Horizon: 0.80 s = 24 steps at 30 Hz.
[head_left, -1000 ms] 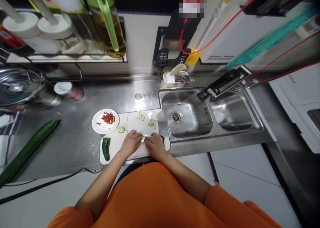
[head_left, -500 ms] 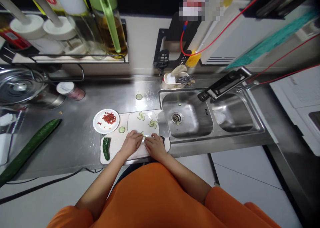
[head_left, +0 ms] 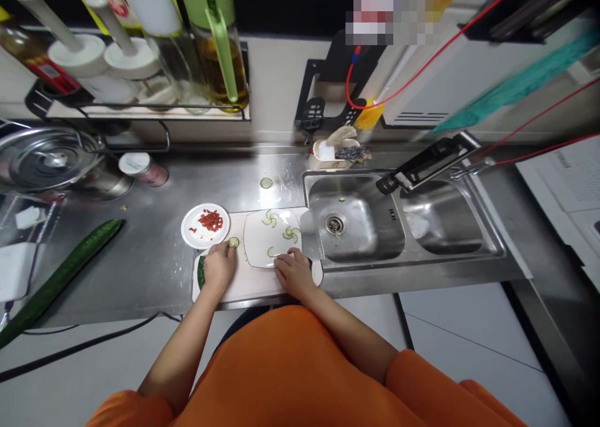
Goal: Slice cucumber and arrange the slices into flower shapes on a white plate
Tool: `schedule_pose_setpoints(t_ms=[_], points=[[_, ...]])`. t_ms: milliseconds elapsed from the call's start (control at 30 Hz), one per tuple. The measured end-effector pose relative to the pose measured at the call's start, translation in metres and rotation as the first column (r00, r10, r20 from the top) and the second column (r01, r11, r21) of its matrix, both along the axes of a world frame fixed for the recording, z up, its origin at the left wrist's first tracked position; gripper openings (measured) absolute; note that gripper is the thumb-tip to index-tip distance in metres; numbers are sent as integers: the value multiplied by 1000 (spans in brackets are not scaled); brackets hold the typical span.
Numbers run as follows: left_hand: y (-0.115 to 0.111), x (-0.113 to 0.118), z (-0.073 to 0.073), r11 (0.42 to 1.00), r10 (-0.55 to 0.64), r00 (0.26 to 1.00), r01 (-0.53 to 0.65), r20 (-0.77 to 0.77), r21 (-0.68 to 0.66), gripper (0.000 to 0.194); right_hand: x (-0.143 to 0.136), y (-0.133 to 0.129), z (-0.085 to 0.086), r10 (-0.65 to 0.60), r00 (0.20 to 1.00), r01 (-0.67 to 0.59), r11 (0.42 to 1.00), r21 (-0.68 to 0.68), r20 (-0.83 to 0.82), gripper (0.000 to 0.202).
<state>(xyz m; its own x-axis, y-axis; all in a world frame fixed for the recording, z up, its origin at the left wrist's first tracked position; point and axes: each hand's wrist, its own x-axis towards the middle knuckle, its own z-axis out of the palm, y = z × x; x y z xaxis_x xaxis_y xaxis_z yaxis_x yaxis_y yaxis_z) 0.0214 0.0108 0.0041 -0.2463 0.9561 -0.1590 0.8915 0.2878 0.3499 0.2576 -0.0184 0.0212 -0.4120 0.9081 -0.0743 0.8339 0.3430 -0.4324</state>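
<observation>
My left hand reaches over the left part of the white cutting board. Its bent fingertips are at the left edge of a round cucumber slice, with no firm grip visible. Partly beneath that hand lies a dark green cucumber piece. My right hand rests with fingers apart at the near right corner of a clear square plate. On this plate, thin cucumber pieces form two pinwheels, and a smaller group of cucumber pieces lies near the front edge.
A white plate of chopped red pieces sits at the board's far left. A long cucumber lies on the counter. To the right is a double sink, with a wide blade beside it. Another slice lies behind.
My left hand has moved left from the clear plate's front edge to the cucumber slice on the board. My right hand stays by the plate. The view has shifted slightly.
</observation>
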Motion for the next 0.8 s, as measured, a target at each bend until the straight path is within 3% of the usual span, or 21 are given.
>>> schedule_pose_setpoints(t_ms=[233, 567, 800], points=[[4, 8, 1, 997, 40, 997, -44, -62, -71, 33, -4, 3, 5, 14, 1000, -14, 1000, -4, 13, 19], [4, 13, 7, 994, 108, 992, -109, -60, -18, 29, -3, 4, 3, 19, 1000, -19, 1000, -12, 7, 18], [5, 8, 11, 983, 182, 967, -181, 177, -20, 18, -2, 5, -1, -19, 999, 18, 999, -27, -33, 18]])
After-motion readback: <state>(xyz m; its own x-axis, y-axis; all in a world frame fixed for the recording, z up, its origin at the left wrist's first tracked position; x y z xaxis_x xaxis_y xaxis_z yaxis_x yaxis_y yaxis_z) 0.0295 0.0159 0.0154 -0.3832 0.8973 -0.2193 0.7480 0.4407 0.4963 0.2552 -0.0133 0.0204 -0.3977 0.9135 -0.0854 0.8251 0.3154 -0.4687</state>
